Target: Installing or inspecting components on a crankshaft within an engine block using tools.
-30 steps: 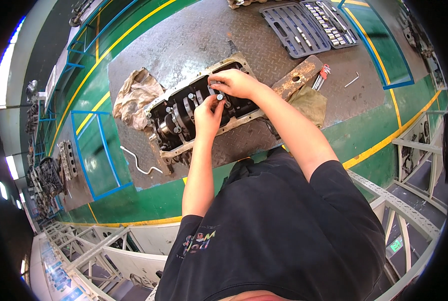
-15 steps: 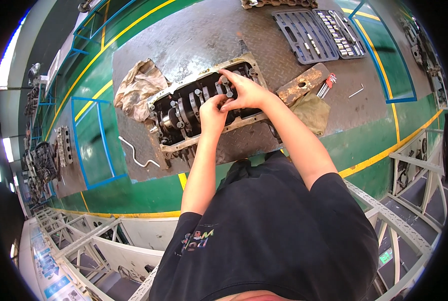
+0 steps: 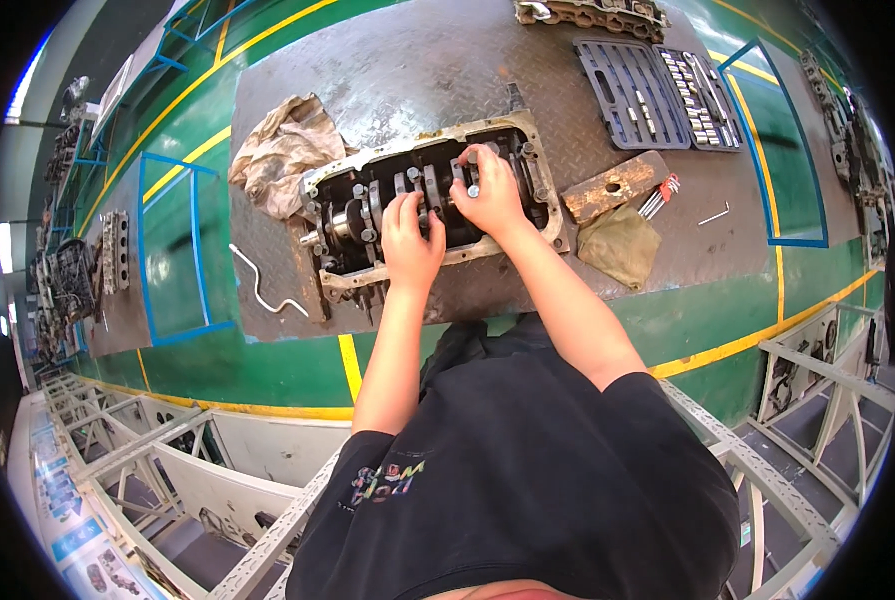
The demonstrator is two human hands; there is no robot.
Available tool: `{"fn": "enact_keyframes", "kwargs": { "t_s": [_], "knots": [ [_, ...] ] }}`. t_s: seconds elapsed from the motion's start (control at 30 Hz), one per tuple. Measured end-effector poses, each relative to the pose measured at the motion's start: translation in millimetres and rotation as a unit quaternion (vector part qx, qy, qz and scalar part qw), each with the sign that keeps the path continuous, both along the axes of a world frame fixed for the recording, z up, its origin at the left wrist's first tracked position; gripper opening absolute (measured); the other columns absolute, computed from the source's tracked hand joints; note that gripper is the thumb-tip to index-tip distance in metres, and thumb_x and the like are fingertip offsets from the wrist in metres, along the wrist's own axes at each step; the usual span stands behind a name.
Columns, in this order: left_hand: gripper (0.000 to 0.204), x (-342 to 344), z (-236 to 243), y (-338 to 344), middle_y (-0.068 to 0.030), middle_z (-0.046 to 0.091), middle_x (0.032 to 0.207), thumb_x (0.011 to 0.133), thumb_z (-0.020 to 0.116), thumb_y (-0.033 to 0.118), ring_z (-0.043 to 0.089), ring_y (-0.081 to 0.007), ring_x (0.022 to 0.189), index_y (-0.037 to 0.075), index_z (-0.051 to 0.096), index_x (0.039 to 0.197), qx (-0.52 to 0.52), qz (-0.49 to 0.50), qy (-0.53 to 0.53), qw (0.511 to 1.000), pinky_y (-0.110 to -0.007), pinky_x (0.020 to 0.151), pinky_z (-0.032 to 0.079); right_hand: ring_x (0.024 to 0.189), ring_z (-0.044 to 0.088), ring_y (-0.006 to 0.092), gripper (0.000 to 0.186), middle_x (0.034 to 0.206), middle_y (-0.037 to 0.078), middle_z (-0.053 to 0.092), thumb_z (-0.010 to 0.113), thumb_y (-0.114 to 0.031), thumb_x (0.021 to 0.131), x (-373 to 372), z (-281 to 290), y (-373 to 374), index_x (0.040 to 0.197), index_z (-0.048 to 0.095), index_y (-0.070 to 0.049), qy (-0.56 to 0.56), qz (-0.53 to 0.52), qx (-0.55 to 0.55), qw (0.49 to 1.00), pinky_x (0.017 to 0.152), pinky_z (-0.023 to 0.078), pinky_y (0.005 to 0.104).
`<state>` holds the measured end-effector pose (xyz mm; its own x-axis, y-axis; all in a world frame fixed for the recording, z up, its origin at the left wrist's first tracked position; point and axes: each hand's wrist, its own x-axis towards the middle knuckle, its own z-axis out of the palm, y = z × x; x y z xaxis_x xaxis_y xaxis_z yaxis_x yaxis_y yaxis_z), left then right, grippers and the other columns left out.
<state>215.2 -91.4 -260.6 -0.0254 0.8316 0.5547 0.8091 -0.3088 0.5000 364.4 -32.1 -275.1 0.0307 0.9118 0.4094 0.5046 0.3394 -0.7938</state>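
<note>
An engine block (image 3: 375,278) lies open side up on the table, its crankshaft (image 3: 341,228) and several bolted bearing caps (image 3: 375,205) showing. My right hand (image 3: 494,200) is curled over a bearing cap toward the block's right end, with fingers on the far side and thumb on the near side. A bolt head (image 3: 473,191) shows beside that thumb. My left hand (image 3: 412,245) rests over the middle of the block, fingers and thumb apart near another cap. Its palm hides part of the crankshaft, and nothing is visibly held in it.
A crumpled rag (image 3: 285,150) lies left of the block, a bent metal rod (image 3: 252,275) nearer me. On the right are a wooden block (image 3: 617,187), a green cloth (image 3: 622,248), hex keys (image 3: 660,197) and a single hex key (image 3: 713,214). An open socket set (image 3: 632,105) sits behind.
My hands were close together over the right part of the block. Now they are apart: the left has moved left and spread its fingers, the right sits over a cap. The view has shifted slightly.
</note>
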Motion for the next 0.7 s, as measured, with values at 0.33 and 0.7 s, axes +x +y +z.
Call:
{"fn": "enact_keyframes", "kwargs": {
  "t_s": [0.33,0.7],
  "knots": [
    [0.046,-13.0,-13.6,2.0,-0.0114,0.055,0.13,0.085,0.065,0.026,0.044,-0.0326,0.13,0.004,0.056,0.124,-0.057,0.065,0.137,0.987,-0.047,0.104,0.031,0.092,0.057,0.0317,0.04,0.097,0.013,0.055,0.059,0.005,0.069,29.4,0.3,18.8,0.108,0.048,-0.002,-0.032,0.185,0.004,0.982,0.087,0.047,0.0367],
    [0.044,-9.0,-12.8,-16.6,-0.0097,0.056,0.129,0.082,0.067,0.024,0.047,-0.0304,0.128,0.006,0.06,0.121,-0.056,0.065,0.12,0.989,-0.046,0.104,0.032,0.082,0.056,0.0336,0.033,0.088,0.012,0.057,0.061,0.004,0.071,11.8,-0.6,10.7,0.102,0.051,-0.003,-0.014,0.126,-0.005,0.992,0.073,0.047,0.042]
  ]
}}
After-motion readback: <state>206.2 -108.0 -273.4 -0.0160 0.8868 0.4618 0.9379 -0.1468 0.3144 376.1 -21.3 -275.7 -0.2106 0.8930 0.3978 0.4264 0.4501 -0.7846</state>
